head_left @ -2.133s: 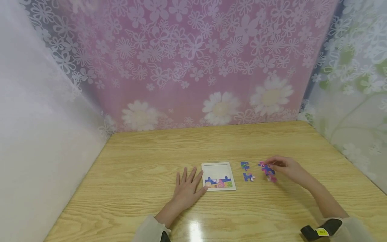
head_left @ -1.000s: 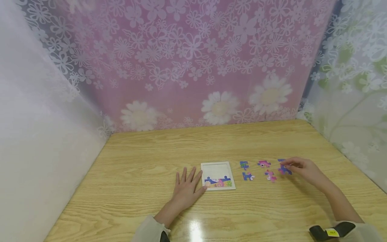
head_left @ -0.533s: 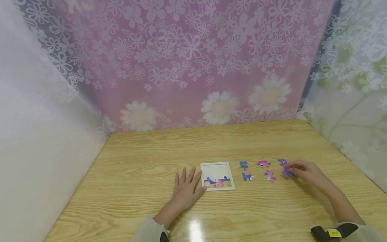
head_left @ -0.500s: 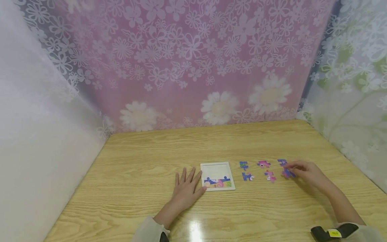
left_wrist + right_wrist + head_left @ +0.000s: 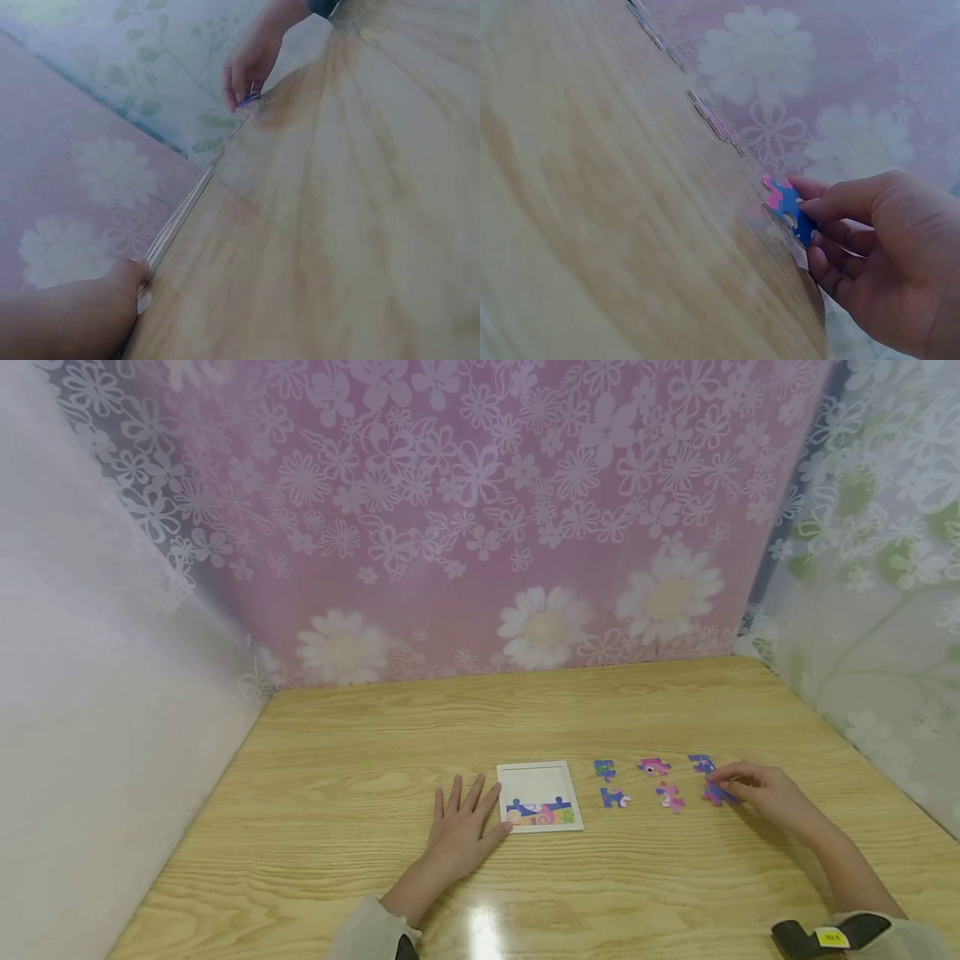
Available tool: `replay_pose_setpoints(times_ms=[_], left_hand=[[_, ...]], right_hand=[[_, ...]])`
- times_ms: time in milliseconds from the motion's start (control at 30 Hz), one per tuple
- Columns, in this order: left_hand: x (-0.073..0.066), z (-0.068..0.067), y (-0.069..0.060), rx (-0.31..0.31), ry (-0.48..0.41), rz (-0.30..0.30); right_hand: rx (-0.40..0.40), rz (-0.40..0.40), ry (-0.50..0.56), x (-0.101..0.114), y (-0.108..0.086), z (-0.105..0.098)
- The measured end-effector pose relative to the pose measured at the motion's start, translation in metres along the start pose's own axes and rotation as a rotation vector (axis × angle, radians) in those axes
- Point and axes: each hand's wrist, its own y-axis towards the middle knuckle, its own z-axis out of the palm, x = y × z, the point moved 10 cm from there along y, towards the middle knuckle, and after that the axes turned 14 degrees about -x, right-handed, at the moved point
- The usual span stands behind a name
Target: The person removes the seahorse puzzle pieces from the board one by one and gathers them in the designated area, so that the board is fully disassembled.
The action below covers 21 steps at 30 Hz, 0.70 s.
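My left hand lies palm down with fingers spread. Its fingertips touch the left edge of a white square puzzle tray. Joined blue, pink and yellow puzzle pieces fill the tray's lower part. To the right, my right hand pinches a blue and pink puzzle piece between thumb and fingers, low over the table. Just beyond it lies a blue puzzle piece with a star. In the left wrist view the tray is seen nearly edge-on, with my left thumb against it.
Loose puzzle pieces lie in two short rows: a blue-green piece, a blue piece with white, a pink piece with an eye and a pink piece. Floral curtains stand behind the wood-grain table.
My right hand has moved right from the pink pieces, which now lie apart. The star piece lies on the table, and the pinched piece has shifted slightly right and nearer. My left hand stays still.
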Motion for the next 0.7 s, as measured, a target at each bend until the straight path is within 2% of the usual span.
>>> replay_pose_setpoints(times_ms=[200,400,700], left_hand=[[0.0004,0.0000,0.0004,-0.003,0.006,-0.002],[0.0013,0.0014,0.0005,0.000,0.009,-0.005],[0.0010,0.0011,0.0006,-0.002,0.007,-0.005]], right_hand=[[-0.026,-0.028,-0.071,0.0012,0.0003,-0.0004],[-0.022,-0.014,-0.137,-0.0037,0.0011,0.0014],[-0.029,-0.037,-0.154,-0.0021,0.0004,0.0005]])
